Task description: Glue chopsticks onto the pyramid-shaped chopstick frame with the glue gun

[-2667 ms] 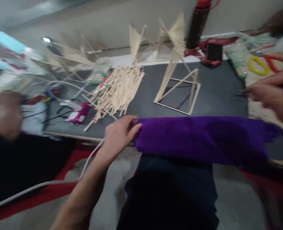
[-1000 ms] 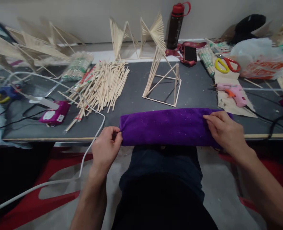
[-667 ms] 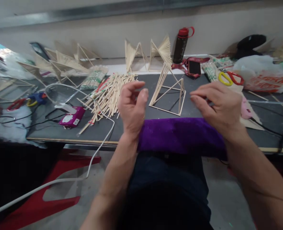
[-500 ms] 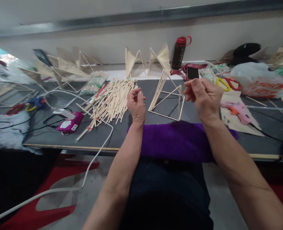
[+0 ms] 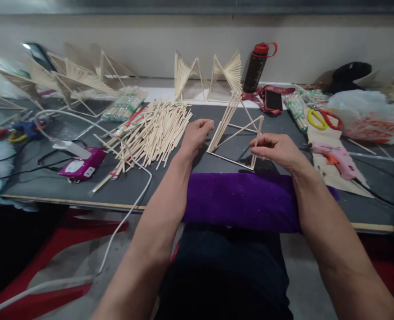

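A small frame of thin wooden sticks [image 5: 232, 157] stands on the dark table in front of me, with a row of slanting sticks on its left side. My right hand [image 5: 273, 149] has its thumb and fingers around the frame's right upright. Just left of the frame is my left hand [image 5: 197, 135], apart from it, its fingertips pressed together; whatever is between them, if anything, is too small to see. A large pile of loose wooden sticks [image 5: 160, 133] lies left of that hand. Below the frame, a purple cloth [image 5: 240, 200] covers the table's front edge.
A pink glue gun [image 5: 338, 160] and scissors [image 5: 330, 119] lie on the right by a plastic bag [image 5: 370, 115]. Finished stick models [image 5: 228, 75], a bottle [image 5: 255, 69] and a phone [image 5: 273, 101] are at the back. A white cable [image 5: 143, 171] loops past a purple box [image 5: 83, 164].
My right hand has come down and left to the frame's right upright and taken hold of it. My left hand has turned, its fingertips now nearer the frame. The view has tilted downward.
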Tool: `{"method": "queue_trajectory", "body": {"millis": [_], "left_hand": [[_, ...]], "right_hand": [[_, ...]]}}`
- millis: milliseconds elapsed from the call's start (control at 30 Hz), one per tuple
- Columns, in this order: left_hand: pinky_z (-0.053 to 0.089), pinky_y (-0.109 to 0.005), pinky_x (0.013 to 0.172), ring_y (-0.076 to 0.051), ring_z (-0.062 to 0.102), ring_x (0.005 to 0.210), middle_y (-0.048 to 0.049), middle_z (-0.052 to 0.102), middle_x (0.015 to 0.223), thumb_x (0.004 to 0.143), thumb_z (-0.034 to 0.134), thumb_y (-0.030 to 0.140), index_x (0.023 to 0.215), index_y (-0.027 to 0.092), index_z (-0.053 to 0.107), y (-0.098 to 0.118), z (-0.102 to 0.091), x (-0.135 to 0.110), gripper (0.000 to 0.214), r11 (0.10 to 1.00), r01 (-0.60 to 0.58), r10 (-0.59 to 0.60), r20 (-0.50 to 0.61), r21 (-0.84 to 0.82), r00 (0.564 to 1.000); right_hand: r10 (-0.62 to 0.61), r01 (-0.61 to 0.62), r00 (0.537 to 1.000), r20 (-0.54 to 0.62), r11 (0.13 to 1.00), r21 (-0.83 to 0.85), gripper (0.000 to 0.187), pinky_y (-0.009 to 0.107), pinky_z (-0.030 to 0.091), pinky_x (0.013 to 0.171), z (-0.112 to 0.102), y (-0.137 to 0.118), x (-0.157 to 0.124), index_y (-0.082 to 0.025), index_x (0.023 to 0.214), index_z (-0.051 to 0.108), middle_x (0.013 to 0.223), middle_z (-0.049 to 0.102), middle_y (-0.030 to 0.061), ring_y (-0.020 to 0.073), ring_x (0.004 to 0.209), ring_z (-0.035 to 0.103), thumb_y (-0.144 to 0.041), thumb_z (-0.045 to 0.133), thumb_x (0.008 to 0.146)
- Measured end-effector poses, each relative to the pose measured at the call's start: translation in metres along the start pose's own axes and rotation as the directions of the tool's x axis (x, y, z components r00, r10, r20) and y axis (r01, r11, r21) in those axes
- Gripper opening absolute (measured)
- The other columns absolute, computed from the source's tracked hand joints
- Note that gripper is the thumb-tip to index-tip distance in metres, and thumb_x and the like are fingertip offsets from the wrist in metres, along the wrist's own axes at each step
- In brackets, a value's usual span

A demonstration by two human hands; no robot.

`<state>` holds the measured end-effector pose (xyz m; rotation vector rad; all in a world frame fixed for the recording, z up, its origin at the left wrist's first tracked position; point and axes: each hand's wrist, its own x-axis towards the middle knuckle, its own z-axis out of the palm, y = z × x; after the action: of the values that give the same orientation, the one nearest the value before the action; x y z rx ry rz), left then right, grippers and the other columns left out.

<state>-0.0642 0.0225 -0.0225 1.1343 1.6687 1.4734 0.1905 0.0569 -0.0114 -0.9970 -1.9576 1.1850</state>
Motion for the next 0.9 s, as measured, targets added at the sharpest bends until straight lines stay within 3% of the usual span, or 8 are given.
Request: {"method": "queue_trajectory", "body": {"millis": [133, 267, 533, 700, 800, 867, 900], "left_hand": [[0.042, -0.022, 0.058, -0.015, 0.061, 0.08, -0.0081, 0.072, 0.095, 0.086, 0.063, 0.043, 0.082, 0.019, 0.072, -0.012, -0.007, -0.001, 0.027, 1.0, 0.02, -0.019, 0.152, -0.007, 0.988], [0.046, -0.024, 0.071, -0.015, 0.063, 0.091, -0.0064, 0.071, 0.1, 0.087, 0.062, 0.045, 0.097, 0.019, 0.072, -0.016, -0.008, -0.006, 0.03, 0.997, 0.009, 0.012, 0.28, -0.073, 0.96], [0.045, -0.024, 0.069, -0.011, 0.058, 0.081, -0.0072, 0.068, 0.105, 0.084, 0.065, 0.021, 0.104, 0.013, 0.066, -0.01, 0.003, -0.01, 0.022, 0.981, 0.045, 0.019, 0.327, -0.186, 0.945], [0.04, -0.023, 0.061, -0.009, 0.055, 0.071, -0.0061, 0.066, 0.098, 0.082, 0.064, 0.011, 0.102, 0.011, 0.065, -0.008, 0.008, -0.011, 0.02, 0.969, 0.092, -0.007, 0.347, -0.231, 0.938], [0.038, -0.023, 0.058, -0.008, 0.053, 0.065, -0.0038, 0.065, 0.089, 0.079, 0.063, 0.006, 0.101, 0.011, 0.064, -0.007, 0.01, -0.012, 0.023, 0.965, 0.109, -0.016, 0.363, -0.237, 0.932], [0.039, -0.023, 0.059, -0.008, 0.053, 0.064, -0.0023, 0.064, 0.083, 0.077, 0.063, 0.003, 0.099, 0.011, 0.065, -0.006, 0.012, -0.013, 0.024, 0.962, 0.107, -0.001, 0.39, -0.249, 0.921], [0.039, -0.023, 0.059, -0.008, 0.054, 0.063, -0.0015, 0.063, 0.08, 0.075, 0.062, 0.002, 0.098, 0.011, 0.065, -0.006, 0.012, -0.014, 0.024, 0.96, 0.107, 0.007, 0.406, -0.258, 0.914]], "right_hand": [[0.011, -0.003, 0.998, 0.059, 0.992, -0.125, 0.022, 0.024, 0.043, 0.052, 0.004, 0.005, -0.001, -0.017, 0.076, 0.075, 0.073, 0.069, 0.0033, 0.0102, 0.054, 0.053, -0.037, 0.078, 0.068], [-0.014, 0.024, 0.998, 0.058, 0.986, -0.166, 0.022, 0.025, 0.043, 0.05, -0.001, 0.012, 0.001, -0.018, 0.076, 0.076, 0.076, 0.071, 0.0043, 0.0115, 0.054, 0.054, -0.039, 0.075, 0.074], [-0.006, 0.01, 1.0, 0.02, 0.979, -0.202, 0.019, 0.026, 0.042, 0.05, -0.011, 0.009, -0.001, -0.019, 0.074, 0.075, 0.074, 0.069, 0.003, 0.0124, 0.053, 0.056, -0.038, 0.075, 0.074], [-0.041, 0.018, 0.995, -0.092, 0.971, -0.237, 0.017, 0.027, 0.042, 0.052, -0.01, 0.019, 0.004, -0.019, 0.078, 0.075, 0.064, 0.066, 0.0018, 0.0132, 0.054, 0.057, -0.036, 0.072, 0.075], [-0.038, -0.01, 0.986, -0.161, 0.956, -0.292, 0.02, 0.028, 0.042, 0.053, -0.012, 0.02, 0.004, -0.018, 0.085, 0.075, 0.07, 0.068, 0.0029, 0.0141, 0.056, 0.057, -0.035, 0.073, 0.075], [-0.128, -0.001, 0.938, -0.322, 0.928, -0.373, 0.018, 0.029, 0.042, 0.055, -0.011, 0.012, -0.001, -0.017, 0.083, 0.074, 0.07, 0.068, 0.0032, 0.0144, 0.057, 0.057, -0.034, 0.073, 0.076], [-0.215, 0.019, 0.887, -0.409, 0.902, -0.432, 0.017, 0.029, 0.041, 0.056, -0.009, 0.006, -0.005, -0.017, 0.077, 0.072, 0.066, 0.066, 0.003, 0.0142, 0.056, 0.055, -0.034, 0.072, 0.078]]}}
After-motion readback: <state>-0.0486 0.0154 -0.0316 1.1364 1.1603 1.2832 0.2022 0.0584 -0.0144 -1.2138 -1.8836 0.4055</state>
